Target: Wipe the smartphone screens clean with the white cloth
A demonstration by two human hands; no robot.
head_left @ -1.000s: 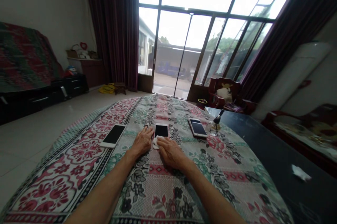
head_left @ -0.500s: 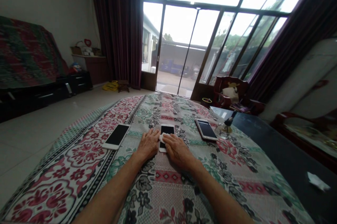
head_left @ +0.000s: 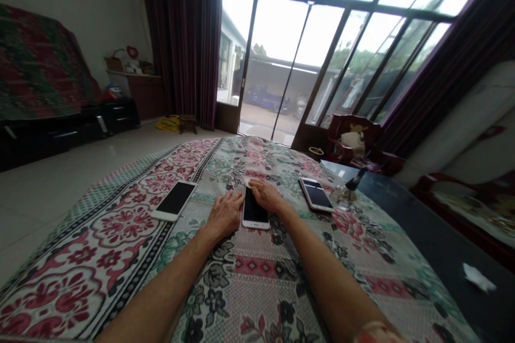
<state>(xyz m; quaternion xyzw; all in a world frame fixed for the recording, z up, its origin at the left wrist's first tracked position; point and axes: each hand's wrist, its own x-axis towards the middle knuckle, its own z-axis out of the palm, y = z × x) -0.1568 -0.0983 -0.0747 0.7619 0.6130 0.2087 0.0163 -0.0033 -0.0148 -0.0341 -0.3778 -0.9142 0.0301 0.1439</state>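
A white-framed phone (head_left: 255, 211) lies flat, dark screen up, on the patterned tablecloth (head_left: 257, 284) between my hands. My left hand (head_left: 226, 211) rests on the cloth with its fingers stretched out, its fingertips against the phone's left edge. My right hand (head_left: 265, 195) presses a small white tissue (head_left: 247, 184) onto the phone's top end; most of the tissue is hidden under the fingers. Left of my hands lies another white phone (head_left: 176, 201), and to the right a third phone (head_left: 316, 194), both screen up.
Beyond the third phone stands a clear glass container (head_left: 343, 197) with a dark brush-like thing (head_left: 355, 181) in it. A crumpled white tissue (head_left: 478, 277) lies on the dark tabletop (head_left: 418, 225) at right. A wooden chair (head_left: 354, 141) stands near the glass doors.
My right hand has slid the tissue from the middle of the phone up to its top end, uncovering the lower screen. My left hand stays at the phone's left edge. The view has shifted slightly.
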